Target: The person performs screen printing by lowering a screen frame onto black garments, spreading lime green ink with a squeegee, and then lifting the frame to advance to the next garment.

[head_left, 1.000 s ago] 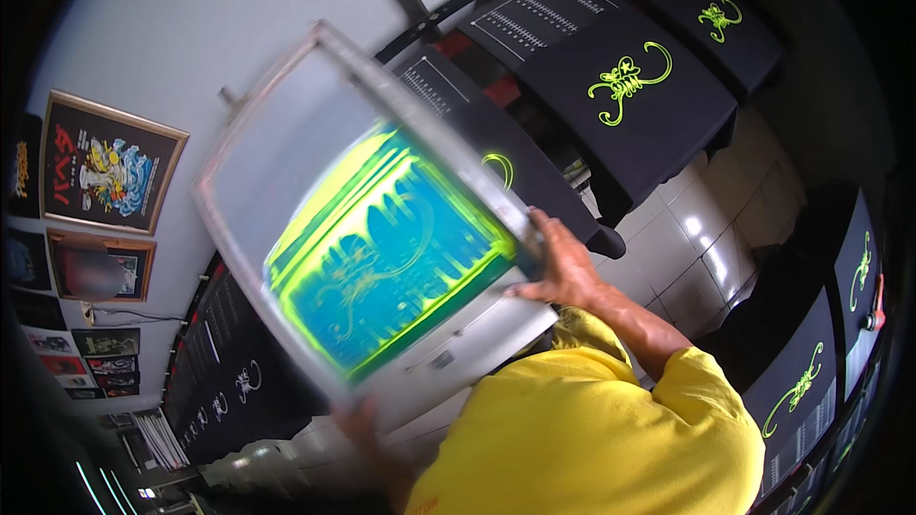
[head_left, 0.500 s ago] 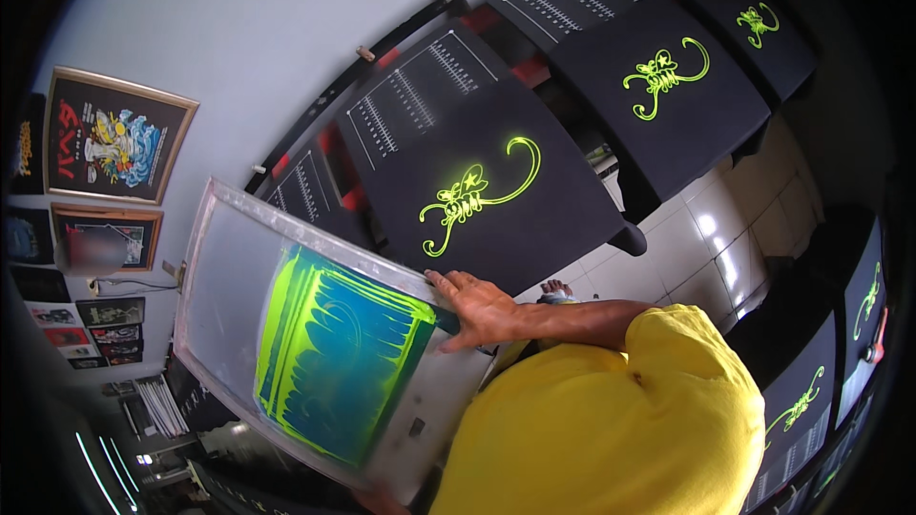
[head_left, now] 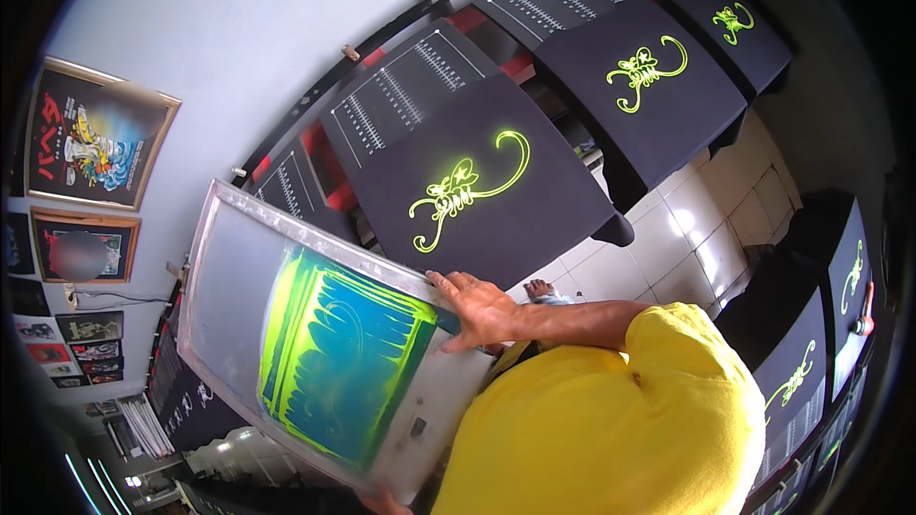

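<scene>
— What's the room like?
— A plain pale grey wall [head_left: 239, 29] runs along the upper left, with two framed posters [head_left: 95, 138] hung one above the other and a row of smaller prints [head_left: 52, 348] beneath them.
— And the floor?
— Glossy off-white tiles [head_left: 687, 238], catching bright spots of light.
— Any furniture?
— A dark rail [head_left: 382, 33] runs along the wall; further off it's too small and dim to tell.
</scene>
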The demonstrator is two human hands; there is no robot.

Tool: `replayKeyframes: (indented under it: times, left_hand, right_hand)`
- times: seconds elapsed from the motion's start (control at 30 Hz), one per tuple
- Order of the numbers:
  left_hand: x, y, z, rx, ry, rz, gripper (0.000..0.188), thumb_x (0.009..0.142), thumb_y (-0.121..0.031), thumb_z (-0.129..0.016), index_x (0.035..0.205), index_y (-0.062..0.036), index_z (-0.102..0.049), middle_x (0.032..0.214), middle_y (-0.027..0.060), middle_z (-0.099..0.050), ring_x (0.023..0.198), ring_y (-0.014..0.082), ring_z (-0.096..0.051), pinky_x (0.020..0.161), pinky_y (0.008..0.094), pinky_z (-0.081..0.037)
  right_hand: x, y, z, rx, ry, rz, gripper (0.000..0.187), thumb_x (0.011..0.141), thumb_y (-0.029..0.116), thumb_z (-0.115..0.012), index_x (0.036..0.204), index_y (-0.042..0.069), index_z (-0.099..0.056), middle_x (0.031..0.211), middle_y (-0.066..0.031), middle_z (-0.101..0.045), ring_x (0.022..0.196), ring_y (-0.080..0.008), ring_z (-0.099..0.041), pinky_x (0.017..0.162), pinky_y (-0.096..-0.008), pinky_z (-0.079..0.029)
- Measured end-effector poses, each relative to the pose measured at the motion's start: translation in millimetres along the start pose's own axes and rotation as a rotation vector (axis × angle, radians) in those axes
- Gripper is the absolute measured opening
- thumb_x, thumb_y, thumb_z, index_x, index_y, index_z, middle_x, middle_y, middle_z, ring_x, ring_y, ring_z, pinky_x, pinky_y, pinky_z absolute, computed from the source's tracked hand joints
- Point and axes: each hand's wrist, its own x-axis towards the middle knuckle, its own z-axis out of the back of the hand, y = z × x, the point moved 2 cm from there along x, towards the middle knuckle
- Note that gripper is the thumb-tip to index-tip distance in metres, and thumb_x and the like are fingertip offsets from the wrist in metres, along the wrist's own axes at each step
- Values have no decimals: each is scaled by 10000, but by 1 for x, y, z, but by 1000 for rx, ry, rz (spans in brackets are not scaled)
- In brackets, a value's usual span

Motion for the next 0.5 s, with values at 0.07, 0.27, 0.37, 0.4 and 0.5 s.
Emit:
replayKeyframes:
  times: [0.07,0.27,0.37,0.4,0.5]
  left_hand:
    - [40,18,2,-8,34,-41,764,833,-265,-765,1398,78,-381,1333,231,-464,1189,290,-489,1009,420,-400]
    - [104,72,45,53,-19,23,692,788,-197,-804,1319,80,-457,1236,197,-534,1056,270,-533,912,403,-451]
    - [131,97,85,-17,-50,-101,665,681,-157,-877,1212,79,-553,1111,151,-583,908,237,-544,757,402,-523]
    - [135,98,95,-52,-56,-120,655,674,-152,-878,1200,78,-563,1103,148,-585,911,233,-544,755,399,-522]
    - [148,97,132,25,19,-128,717,770,-233,-796,1321,85,-466,1212,209,-548,1055,287,-533,911,414,-444]
  right_hand:
    - [-1,-1,-1,-14,-88,-18,1160,698,520,-814,1502,-41,-194,1308,-302,-449,1259,-453,-450,1083,-452,-402]
    - [14,38,-39,20,-94,-40,1174,679,494,-835,1503,-34,-186,1286,-309,-459,1242,-460,-461,1073,-457,-407]
    - [30,64,-84,6,-99,-7,1195,669,513,-836,1510,-17,-171,1301,-313,-446,1229,-476,-469,1067,-470,-408]
    - [37,73,-97,8,-77,-8,1197,673,515,-832,1513,-14,-163,1309,-316,-441,1229,-476,-469,1067,-470,-408]
    - [58,104,-131,26,0,4,1200,696,529,-809,1530,1,-128,1325,-317,-429,1234,-470,-463,1073,-463,-403]
